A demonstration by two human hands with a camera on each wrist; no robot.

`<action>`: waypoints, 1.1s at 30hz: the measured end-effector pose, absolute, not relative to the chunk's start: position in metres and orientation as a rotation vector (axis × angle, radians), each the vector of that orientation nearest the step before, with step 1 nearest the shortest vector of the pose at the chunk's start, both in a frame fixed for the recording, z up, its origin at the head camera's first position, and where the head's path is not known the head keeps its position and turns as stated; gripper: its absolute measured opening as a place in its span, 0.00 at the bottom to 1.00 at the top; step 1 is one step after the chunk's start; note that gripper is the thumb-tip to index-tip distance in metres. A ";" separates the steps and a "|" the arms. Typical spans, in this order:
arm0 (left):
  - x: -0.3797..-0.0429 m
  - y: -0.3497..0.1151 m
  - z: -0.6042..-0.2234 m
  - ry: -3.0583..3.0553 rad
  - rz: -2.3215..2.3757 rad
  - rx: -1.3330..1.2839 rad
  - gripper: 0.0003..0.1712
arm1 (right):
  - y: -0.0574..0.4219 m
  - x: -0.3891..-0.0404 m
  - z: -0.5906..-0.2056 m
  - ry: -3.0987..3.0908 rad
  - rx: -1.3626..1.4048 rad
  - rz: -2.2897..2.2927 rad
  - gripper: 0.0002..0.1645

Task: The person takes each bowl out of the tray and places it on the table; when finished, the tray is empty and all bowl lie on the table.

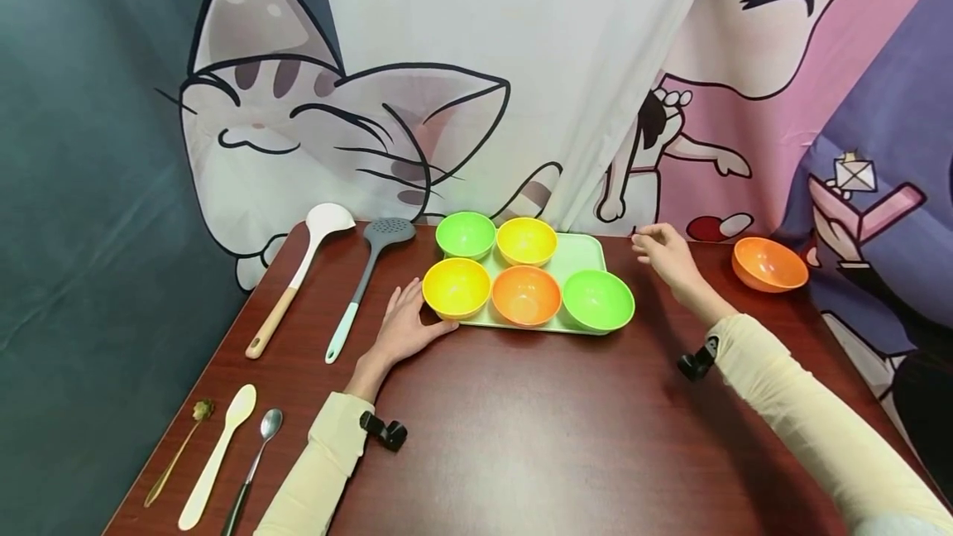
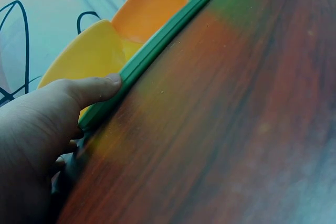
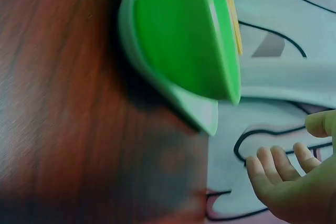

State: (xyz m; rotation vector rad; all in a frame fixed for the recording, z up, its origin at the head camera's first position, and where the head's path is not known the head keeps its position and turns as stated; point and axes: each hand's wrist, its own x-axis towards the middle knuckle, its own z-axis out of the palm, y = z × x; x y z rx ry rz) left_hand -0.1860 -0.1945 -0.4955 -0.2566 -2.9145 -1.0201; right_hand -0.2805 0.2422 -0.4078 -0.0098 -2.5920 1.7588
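A pale green tray [image 1: 581,251] stands at the back of the table, with bowls in two rows. In front are a yellow bowl [image 1: 457,289], an orange bowl [image 1: 526,296] and a green bowl [image 1: 598,301]; behind them, another green bowl [image 1: 466,236] and yellow bowl [image 1: 527,241]. The tray's back right spot is bare. My left hand [image 1: 408,328] rests at the front left corner, thumb [image 2: 100,88] straight against the tray's edge, fingers stretched along the left side. Right of the tray, my right hand [image 1: 668,257] is raised, fingers loosely bent and holding nothing.
Another orange bowl [image 1: 770,265] stands apart at the far right. On the left lie a white ladle [image 1: 306,262], a grey skimmer [image 1: 370,267], a small gold spoon [image 1: 181,451], a cream spoon [image 1: 221,455] and a dark-handled metal spoon [image 1: 257,457]. A printed curtain [image 1: 536,64] hangs behind the table.
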 end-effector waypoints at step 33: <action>-0.187 -0.196 -0.500 -2.933 -1.008 -0.232 0.56 | 0.149 -0.322 -0.407 -2.945 0.176 1.756 0.34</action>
